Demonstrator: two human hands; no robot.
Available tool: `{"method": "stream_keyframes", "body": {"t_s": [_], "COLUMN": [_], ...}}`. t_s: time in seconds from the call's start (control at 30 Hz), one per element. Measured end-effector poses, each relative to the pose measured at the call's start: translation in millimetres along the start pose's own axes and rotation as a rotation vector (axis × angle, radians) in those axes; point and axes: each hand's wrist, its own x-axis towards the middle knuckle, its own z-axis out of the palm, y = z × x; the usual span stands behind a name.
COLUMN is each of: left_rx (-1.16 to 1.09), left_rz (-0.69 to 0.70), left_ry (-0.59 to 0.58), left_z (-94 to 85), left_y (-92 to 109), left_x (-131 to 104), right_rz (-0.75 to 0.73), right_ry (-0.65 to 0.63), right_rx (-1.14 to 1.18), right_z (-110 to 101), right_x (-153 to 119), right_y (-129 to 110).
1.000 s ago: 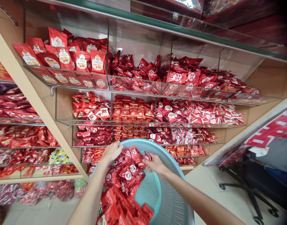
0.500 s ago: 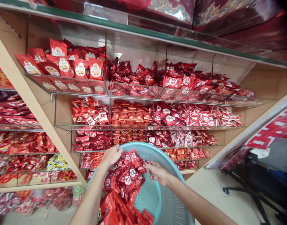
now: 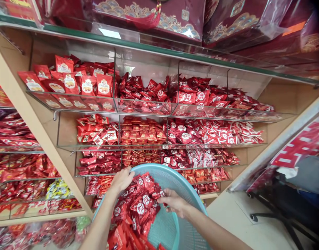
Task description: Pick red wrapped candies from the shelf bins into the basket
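A light blue plastic mesh basket (image 3: 186, 178) stands low in the middle of the head view, holding many small red snack packets (image 3: 146, 199) with white round labels. Larger red packets (image 3: 120, 238) lie at its near side. My left hand (image 3: 123, 180) is closed over the basket's far left rim. Inside the basket, my right hand (image 3: 176, 202) pinches a small red packet at the right edge of the heap. Its lower fingers are curled and partly hidden.
Glass-fronted shelves (image 3: 143, 106) with divided bins of red packets rise ahead. Maroon patterned bags (image 3: 154, 17) sit on the top glass. More bins (image 3: 26, 166) stand left, above plastic-wrapped bundles (image 3: 52, 232). At right is a black wheeled chair (image 3: 292, 205).
My right hand has closed in on the packet heap and shifted slightly left and down. The left hand stays at the rim. The view has tilted up a little.
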Motion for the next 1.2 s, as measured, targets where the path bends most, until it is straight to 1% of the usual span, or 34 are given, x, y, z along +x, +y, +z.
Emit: {"method": "stream_keyframes", "body": {"t_s": [0.13, 0.33, 0.57, 0.67, 0.8, 0.9, 1.03, 1.1, 1.2], "left_rx": [0.01, 0.031, 0.035, 0.047, 0.049, 0.044, 0.052, 0.056, 0.055], "left_rz": [0.008, 0.017, 0.032, 0.034, 0.042, 0.038, 0.033, 0.037, 0.035], "left_ry": [-0.006, -0.003, 0.006, 0.007, 0.004, -0.005, -0.017, -0.018, -0.016], "left_z": [1.2, 4.5, 5.3, 3.8, 2.1, 1.9, 3.1, 4.0, 4.9], "left_y": [-0.6, -2.1, -2.4, -0.2, 2.5, 3.6, 4.4, 4.6, 4.4], "left_x": [-0.7, 1.2, 1.0, -0.2, -2.1, -3.3, -3.2, -2.4, -1.0], "right_rz": [-0.02, -0.025, -0.064, -0.049, -0.035, -0.024, 0.007, -0.035, -0.141], "right_ry": [0.029, 0.053, 0.139, 0.137, 0.113, 0.131, 0.167, 0.208, 0.259], "right_rx": [-0.071, -0.082, -0.103, -0.101, -0.025, 0.011, -0.008, -0.052, -0.103], "right_z": [1.5, 4.3, 3.3, 4.7, 8.7, 10.0, 8.1, 7.0, 6.6], "right_x": [4.5, 9.1, 7.6, 6.6, 1.2, -4.3, -7.2, -6.2, -3.0], "right_y": [11.3, 23.6, 25.4, 27.8, 27.2, 24.5, 23.3, 23.9, 25.6]}}
